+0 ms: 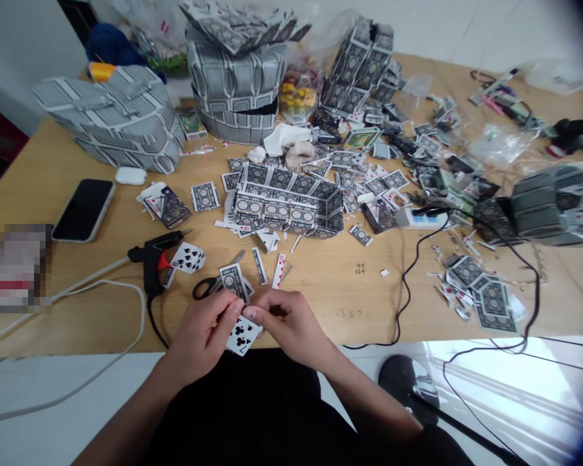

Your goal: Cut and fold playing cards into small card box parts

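Near the table's front edge, my left hand (pixel 212 327) and my right hand (pixel 284 323) pinch a playing card (pixel 243 335) between thumbs and fingers. Its face, a seven of clubs, points up toward me. Just beyond my fingers lie a patterned card back (pixel 235 281) and black-handled scissors (pixel 206 288), partly covered by cards. A cut card strip (pixel 278 270) with red diamonds is to the right of them. Left of my hands rests a black glue gun (pixel 153 257) with a red trigger, touching a spade card (pixel 188 257). Farther back stands an open box built of cards (pixel 276 210).
A phone (pixel 84 210) and a white earbud case (pixel 131 175) lie at left. Large card-built shapes (pixel 121 120) stand along the back. Loose cards and scraps (pixel 432 155) cover the right rear. A power strip (pixel 420 219) trails a black cable (pixel 407 288) over the front edge.
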Available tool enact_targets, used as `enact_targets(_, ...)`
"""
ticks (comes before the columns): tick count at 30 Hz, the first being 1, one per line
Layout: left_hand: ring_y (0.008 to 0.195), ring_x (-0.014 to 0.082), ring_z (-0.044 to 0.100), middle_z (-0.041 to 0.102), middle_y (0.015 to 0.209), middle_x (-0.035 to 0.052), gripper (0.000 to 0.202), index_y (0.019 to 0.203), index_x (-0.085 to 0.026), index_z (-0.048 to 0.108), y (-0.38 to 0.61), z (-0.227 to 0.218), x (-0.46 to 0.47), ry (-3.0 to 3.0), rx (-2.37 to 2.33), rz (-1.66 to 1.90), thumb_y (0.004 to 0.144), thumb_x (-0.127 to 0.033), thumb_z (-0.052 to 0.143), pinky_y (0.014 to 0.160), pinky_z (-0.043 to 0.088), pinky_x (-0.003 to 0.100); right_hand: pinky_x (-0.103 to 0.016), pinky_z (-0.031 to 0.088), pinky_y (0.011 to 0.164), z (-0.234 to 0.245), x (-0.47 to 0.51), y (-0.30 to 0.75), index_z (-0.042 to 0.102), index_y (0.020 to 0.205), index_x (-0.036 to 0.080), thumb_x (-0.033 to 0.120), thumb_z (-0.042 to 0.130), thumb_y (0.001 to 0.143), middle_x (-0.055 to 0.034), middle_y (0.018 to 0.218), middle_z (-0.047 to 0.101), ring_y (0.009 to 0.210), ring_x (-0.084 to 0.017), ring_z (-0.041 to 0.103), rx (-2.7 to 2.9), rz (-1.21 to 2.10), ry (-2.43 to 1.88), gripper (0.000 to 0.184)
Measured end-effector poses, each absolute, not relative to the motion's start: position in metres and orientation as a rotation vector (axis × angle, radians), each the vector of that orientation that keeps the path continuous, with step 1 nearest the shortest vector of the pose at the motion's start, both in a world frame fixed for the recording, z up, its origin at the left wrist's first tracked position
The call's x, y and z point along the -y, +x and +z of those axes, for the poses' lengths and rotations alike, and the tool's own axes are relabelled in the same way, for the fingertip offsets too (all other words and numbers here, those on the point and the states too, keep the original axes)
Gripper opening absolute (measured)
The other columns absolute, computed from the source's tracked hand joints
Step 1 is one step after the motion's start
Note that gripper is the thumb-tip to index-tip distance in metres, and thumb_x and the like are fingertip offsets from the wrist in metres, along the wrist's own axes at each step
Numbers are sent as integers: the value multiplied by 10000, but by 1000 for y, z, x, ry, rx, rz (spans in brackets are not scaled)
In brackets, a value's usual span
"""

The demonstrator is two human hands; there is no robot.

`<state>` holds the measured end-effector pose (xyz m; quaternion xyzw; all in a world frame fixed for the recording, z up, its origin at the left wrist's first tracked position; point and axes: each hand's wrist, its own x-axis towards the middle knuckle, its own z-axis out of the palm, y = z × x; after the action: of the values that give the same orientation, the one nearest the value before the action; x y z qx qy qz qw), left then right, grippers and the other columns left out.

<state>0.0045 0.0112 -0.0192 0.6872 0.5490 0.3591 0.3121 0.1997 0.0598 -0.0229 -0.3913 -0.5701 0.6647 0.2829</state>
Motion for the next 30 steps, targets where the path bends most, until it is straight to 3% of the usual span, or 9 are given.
enact_targets(5, 525, 96, 460, 475, 622, -79, 290, 803, -214, 543, 9, -23, -5, 1813, -1521, 970, 1083, -150, 500, 555, 353, 236, -264, 326, 561, -26, -57, 200, 494, 655, 207, 589, 796, 946, 59, 603, 489, 578, -105, 415, 1606, 1665, -1110, 567)
enact_targets(11, 534, 95, 466, 483, 616, -73, 307, 779, -206, 553, 14, -26, -3, 1747, -1566, 993, 1084, -182, 524, 557, 354, 235, -259, 341, 565, -27, -59, 206, 493, 668, 214, 608, 721, 994, 52, 592, 507, 577, -109, 420, 1646, 1697, -1112, 560)
enact_targets(20, 521, 96, 440, 467, 602, -75, 306, 786, -206, 571, 21, -25, -8, 1657, -1536, 1025, 1089, -214, 526, 532, 338, 235, -274, 233, 525, -27, -63, 212, 388, 593, 213, 634, 777, 941, 83, 569, 334, 567, -94, 266, 1660, 1505, -1130, 671)
enact_targets(27, 549, 113, 435, 453, 619, -57, 351, 772, -205, 590, 15, -28, -11, 1450, -1538, 1035, 1100, -321, 542, 519, 348, 238, -256, 357, 542, -30, -64, 211, 579, 668, 202, 593, 765, 969, 47, 571, 562, 533, -102, 456, 1472, 1713, -1088, 527)
enact_targets(30, 552, 121, 426, 453, 611, -51, 369, 783, -202, 612, 12, -26, -11, 1348, -1541, 1008, 1098, -386, 552, 516, 344, 244, -257, 394, 564, -30, -65, 207, 621, 704, 197, 615, 728, 988, 36, 584, 590, 546, -111, 506, 1466, 1732, -1093, 516)
